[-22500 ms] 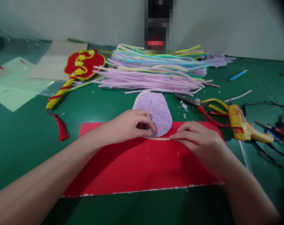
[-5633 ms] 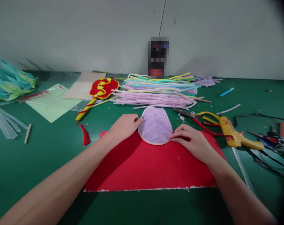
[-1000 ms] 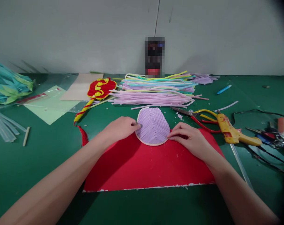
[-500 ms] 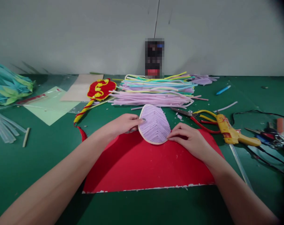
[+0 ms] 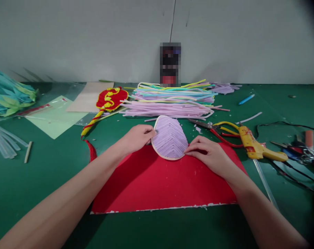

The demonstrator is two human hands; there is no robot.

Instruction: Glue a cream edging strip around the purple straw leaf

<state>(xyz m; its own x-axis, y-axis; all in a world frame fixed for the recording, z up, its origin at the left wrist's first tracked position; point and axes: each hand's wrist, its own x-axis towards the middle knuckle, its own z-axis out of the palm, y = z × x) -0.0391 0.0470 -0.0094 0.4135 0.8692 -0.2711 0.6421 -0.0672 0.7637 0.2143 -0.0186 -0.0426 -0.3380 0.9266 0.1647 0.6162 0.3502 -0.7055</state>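
Observation:
An oval fan panel (image 5: 171, 138), covered in lilac pipe cleaners laid in a herringbone pattern with a pale rim, is held tilted up above a red sheet (image 5: 162, 186). My left hand (image 5: 141, 136) is closed on its upper left edge, thumb at the rim and other fingers partly hidden. At the lower right edge, my right hand (image 5: 205, 150) pinches the rim between thumb and fingertips. Just behind the panel lies a pile of pastel pipe cleaners (image 5: 169, 103), mostly lilac in front.
Right of the hands lie red-and-yellow-handled pliers (image 5: 224, 131), a yellow glue gun (image 5: 257, 145) with its cord, and keys (image 5: 305, 152). On the left are a red-and-yellow tasselled fan (image 5: 111, 98), green paper (image 5: 54, 117) and glue sticks (image 5: 6, 141). A pixelated upright object (image 5: 170, 64) leans against the wall.
My left thumb has slid slightly left, from the panel's face to its rim. The panel has shifted a little left; my right hand keeps its place.

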